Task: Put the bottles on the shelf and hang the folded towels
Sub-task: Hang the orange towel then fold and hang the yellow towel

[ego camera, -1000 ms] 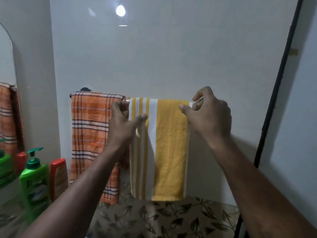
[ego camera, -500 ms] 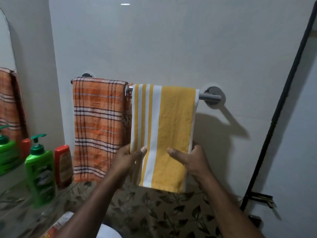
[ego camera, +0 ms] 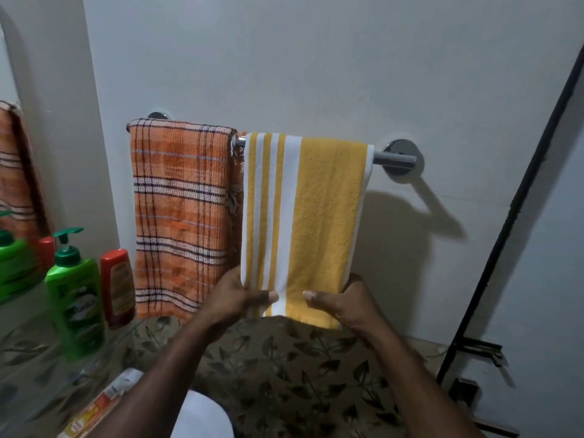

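Nearly done, by the look of it: your yellow striped towel hangs over the towel bar, just right of the orange plaid towel. Your left hand and right hand each pinch its lower edge, fingers clamped on the cloth. At the left, the green pump bottle and red bottle stand on the shelf. Their labels are too blurred to read.

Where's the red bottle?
In the head view, the red bottle stands low on the left, between the green pump bottle and the orange checked towel.
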Demonstrator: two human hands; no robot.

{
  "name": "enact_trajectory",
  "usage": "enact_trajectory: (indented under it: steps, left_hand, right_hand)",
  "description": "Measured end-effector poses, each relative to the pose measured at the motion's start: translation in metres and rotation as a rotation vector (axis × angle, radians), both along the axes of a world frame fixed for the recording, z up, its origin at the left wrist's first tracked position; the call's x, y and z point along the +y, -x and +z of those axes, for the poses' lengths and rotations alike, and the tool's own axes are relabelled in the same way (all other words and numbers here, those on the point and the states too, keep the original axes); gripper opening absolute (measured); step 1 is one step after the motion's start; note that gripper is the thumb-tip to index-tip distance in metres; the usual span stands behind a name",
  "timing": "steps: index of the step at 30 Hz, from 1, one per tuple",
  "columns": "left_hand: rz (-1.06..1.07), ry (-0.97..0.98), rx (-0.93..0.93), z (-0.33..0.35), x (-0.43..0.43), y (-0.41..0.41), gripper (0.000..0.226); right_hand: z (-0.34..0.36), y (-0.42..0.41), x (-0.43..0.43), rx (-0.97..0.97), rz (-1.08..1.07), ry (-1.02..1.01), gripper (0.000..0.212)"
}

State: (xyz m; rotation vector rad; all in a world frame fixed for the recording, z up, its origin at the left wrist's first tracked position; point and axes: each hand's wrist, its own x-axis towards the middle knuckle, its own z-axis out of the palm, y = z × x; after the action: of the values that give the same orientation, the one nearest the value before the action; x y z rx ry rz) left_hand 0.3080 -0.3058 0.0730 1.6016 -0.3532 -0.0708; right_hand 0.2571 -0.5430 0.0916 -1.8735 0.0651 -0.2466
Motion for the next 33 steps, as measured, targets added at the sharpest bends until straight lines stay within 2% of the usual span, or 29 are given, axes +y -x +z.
enact_trajectory:
  steps: [1, 5, 11, 12, 15, 20, 26, 29, 31, 33]
  left_hand:
    - [0.008, -0.008, 0.002, -0.002, -0.002, 0.000, 0.040]
    - [0.070, -0.017, 0.008, -0.025, -0.004, 0.003, 0.037]
    - [0.148, -0.025, -0.012, -0.040, -0.002, -0.001, 0.036]
    - [0.162, -0.030, -0.014, -0.041, -0.003, -0.002, 0.036]
    - [0.204, -0.011, -0.043, -0.047, -0.008, -0.002, 0.034]
    - [0.162, 0.044, -0.056, -0.051, -0.015, 0.001, 0.032]
    - [0.099, 0.124, 0.026, -0.054, -0.011, -0.005, 0.053]
    - [0.112, 0.183, 0.056, -0.059, -0.012, -0.008, 0.053]
    - [0.116, 0.203, 0.058, -0.061, -0.012, -0.010, 0.055]
    - [0.119, 0.222, 0.071, -0.060, -0.014, -0.009, 0.052]
  right_hand:
    - [-0.004, 0.001, -0.001, 0.010, -0.013, -0.004, 0.065]
    - [-0.024, 0.004, 0.000, -0.014, -0.048, 0.035, 0.040]
    - [-0.040, -0.003, -0.007, -0.017, -0.140, 0.100, 0.036]
    - [-0.040, -0.003, -0.007, -0.022, -0.157, 0.118, 0.039]
    - [-0.048, -0.005, -0.006, -0.028, -0.219, 0.154, 0.068]
    - [-0.050, -0.001, -0.006, -0.132, -0.352, 0.229, 0.050]
    - [-0.047, 0.004, -0.010, -0.096, -0.252, 0.205, 0.042]
    - [-0.051, 0.000, -0.008, -0.006, -0.227, 0.180, 0.050]
    - [-0.055, -0.002, -0.006, 0.006, -0.247, 0.155, 0.063]
    - [-0.057, -0.004, -0.005, 0.004, -0.267, 0.127, 0.064]
